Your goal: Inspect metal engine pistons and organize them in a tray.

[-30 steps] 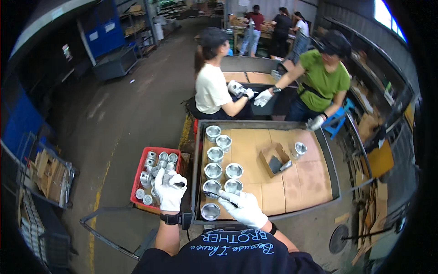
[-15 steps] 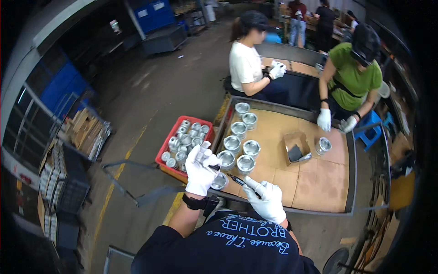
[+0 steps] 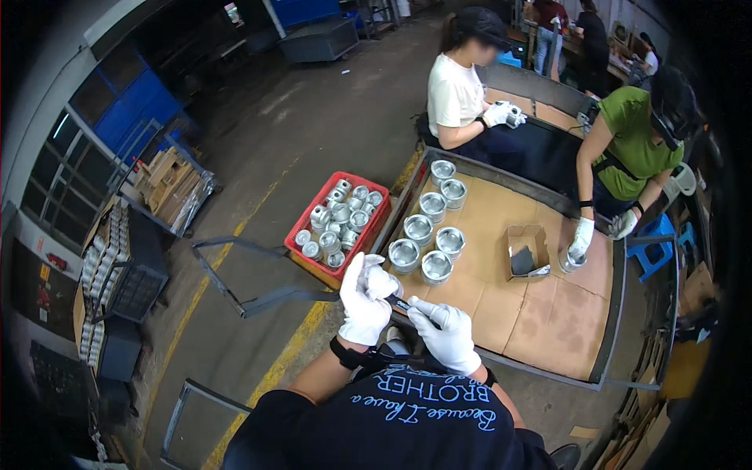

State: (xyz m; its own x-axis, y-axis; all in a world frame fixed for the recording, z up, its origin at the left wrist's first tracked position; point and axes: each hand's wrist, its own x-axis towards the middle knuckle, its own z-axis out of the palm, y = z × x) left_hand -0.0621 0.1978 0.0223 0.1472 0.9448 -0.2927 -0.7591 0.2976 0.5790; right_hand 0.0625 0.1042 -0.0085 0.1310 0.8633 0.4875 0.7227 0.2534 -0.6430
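Observation:
My gloved left hand (image 3: 364, 304) is closed, and its fingertips meet the front end of a black marker (image 3: 400, 304). A small dark piece, apparently the marker's cap, is hidden in those fingers. My gloved right hand (image 3: 448, 335) grips the marker's rear part. Just beyond my hands, several silver metal pistons (image 3: 437, 267) stand in rows along the left side of a cardboard-lined tray table (image 3: 489, 317). One more piston at its near left corner is mostly hidden behind my left hand and the marker.
A red crate (image 3: 296, 252) of jumbled pistons sits left of the table. An opened cardboard box (image 3: 528, 252) stands on the lining. At the right, a co-worker in green (image 3: 630, 149) grasps a piston (image 3: 573, 259); another in white (image 3: 456, 90) holds a metal part. A metal frame (image 3: 235, 294) juts out left.
The marker's bare tip, earlier apart from my left hand, now meets its fingers. My view has shifted. The co-worker in green has lowered a hand onto the piston at the right.

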